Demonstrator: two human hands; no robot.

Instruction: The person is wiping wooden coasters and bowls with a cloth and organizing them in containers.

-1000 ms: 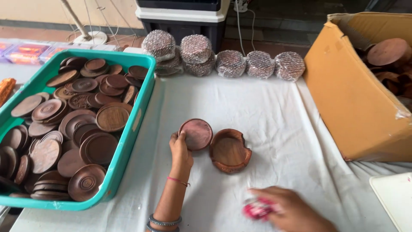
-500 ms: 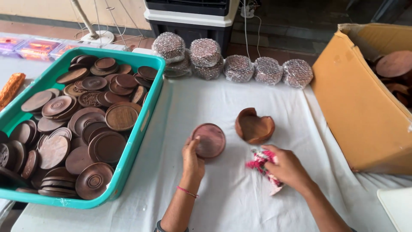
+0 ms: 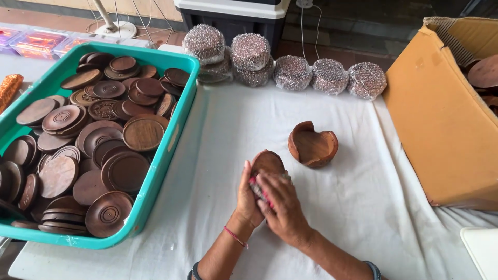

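My left hand (image 3: 247,199) holds a round brown wooden disc (image 3: 268,162) upright above the white cloth. My right hand (image 3: 279,206) presses a small red-and-white cloth (image 3: 257,187) against the disc's face; most of that cloth is hidden under my fingers. A round wooden holder (image 3: 313,144) with a notched rim lies on the cloth just right of and beyond my hands, apart from them.
A teal plastic bin (image 3: 168,146) full of several wooden discs stands at left. Several bubble-wrapped round bundles (image 3: 292,72) line the back edge. An open cardboard box (image 3: 441,119) with more wooden pieces stands at right. A white tray corner (image 3: 482,251) shows at bottom right.
My left hand lifted the disc from the table and tilted it upright. My right hand brought the red-and-white cloth leftward onto it. The wooden holder stayed on the cloth.
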